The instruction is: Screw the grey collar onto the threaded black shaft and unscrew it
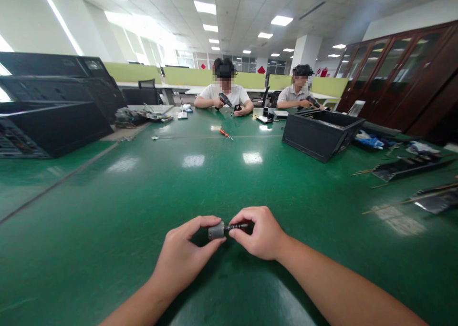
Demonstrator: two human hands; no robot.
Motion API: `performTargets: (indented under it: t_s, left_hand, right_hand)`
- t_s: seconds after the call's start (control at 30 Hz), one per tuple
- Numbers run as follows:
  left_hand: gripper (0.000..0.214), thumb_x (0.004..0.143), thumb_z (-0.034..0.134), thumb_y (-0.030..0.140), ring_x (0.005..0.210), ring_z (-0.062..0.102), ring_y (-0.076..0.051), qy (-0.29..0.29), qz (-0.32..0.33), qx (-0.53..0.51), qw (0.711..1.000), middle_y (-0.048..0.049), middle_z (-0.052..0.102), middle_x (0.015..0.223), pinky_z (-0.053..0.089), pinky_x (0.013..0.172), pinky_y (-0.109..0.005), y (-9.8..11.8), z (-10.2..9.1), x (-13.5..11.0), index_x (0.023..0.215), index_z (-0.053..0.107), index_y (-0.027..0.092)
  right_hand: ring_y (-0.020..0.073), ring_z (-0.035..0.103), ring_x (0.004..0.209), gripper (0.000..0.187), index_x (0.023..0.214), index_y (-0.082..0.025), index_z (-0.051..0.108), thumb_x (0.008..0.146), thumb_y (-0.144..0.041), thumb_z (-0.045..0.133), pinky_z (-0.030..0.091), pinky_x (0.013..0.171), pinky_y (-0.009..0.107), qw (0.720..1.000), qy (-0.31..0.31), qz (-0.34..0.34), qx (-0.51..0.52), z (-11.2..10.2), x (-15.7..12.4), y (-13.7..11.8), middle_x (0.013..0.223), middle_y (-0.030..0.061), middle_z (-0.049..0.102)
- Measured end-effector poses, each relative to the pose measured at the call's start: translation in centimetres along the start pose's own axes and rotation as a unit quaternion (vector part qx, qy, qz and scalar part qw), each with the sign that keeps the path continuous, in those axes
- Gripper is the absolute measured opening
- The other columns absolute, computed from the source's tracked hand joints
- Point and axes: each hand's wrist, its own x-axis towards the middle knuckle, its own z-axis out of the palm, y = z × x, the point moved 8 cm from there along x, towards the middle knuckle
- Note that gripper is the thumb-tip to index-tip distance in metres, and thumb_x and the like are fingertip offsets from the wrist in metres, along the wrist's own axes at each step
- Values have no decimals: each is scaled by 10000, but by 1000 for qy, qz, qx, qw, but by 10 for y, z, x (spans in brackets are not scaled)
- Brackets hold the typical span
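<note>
Just above the green table, a small grey cylindrical motor [216, 231] lies sideways between the fingers of my left hand [182, 249]. A thin, dark shaft with ridges [238, 226] sticks out of its right end. My right hand [263, 233] pinches this shaft between thumb and forefinger. The shaft's far tip shows past the pinch, in the gap of my curled hand. Both hands are close together, near the middle of the view.
Across the green table [161, 183], two people work with power drills. An orange screwdriver [224, 134] lies ahead. A black computer case [315, 135] stands right of centre, more cases [71, 126] at left. Metal parts with thin rods [411, 166] lie at right.
</note>
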Motion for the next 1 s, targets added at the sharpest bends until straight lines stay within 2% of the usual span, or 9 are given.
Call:
performTargets:
  t_s: [0.7,1.0]
  left_hand:
    - [223,741,782,308,848,757,-202,10,-3,-4,1000,3,792,931,618,822,-303,-2,-1,0,956,756,253]
    - [239,744,800,297,859,754,-169,13,9,-13,1000,36,789,947,604,831,-258,-2,-1,1,975,743,276]
  right_hand:
    - [164,670,670,48,806,-191,751,763,-191,727,477,653,256,1000,10,8,1,-2,0,0,748,17,742]
    - [158,664,671,42,804,-189,738,768,-188,717,472,656,251,1000,9,9,8,-3,1,-2,743,11,733]
